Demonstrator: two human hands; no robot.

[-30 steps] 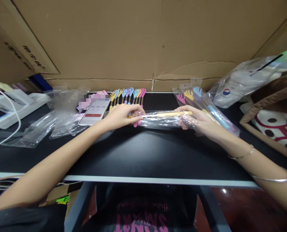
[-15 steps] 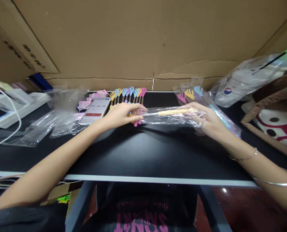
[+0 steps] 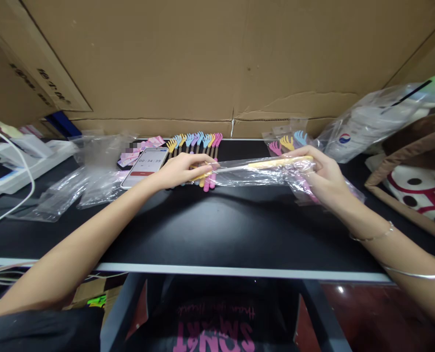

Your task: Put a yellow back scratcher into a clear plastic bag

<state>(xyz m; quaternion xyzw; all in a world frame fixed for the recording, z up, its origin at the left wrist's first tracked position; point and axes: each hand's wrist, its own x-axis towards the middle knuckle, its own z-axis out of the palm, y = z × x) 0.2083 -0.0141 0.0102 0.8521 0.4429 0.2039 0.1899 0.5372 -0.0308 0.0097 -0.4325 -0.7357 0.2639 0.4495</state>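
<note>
A yellow back scratcher (image 3: 269,164) with a thin metal shaft lies level between my hands above the table, partly covered by a clear plastic bag (image 3: 235,177). My left hand (image 3: 184,168) is closed on its claw end, where a bit of yellow shows at the fingertips. My right hand (image 3: 322,171) grips the yellow handle end together with crumpled plastic. Behind my left hand stretches a row of back scratchers (image 3: 193,140) in yellow, blue, purple and pink. Beyond my right hand lie bagged back scratchers (image 3: 286,143) with pink, yellow and blue claws, partly hidden by that hand.
A phone (image 3: 144,166) running a timer lies left of the row, beside a pile of clear bags (image 3: 100,168). A power strip (image 3: 30,164) with cables sits far left. At right are a bagged cup (image 3: 360,127) and a brown-edged bag (image 3: 404,195). Cardboard (image 3: 203,58) walls the back.
The handle has slid right, so its yellow end now reaches past my right fingers. My right hand has shifted slightly right, and the yellow part sits farther from my left hand.
</note>
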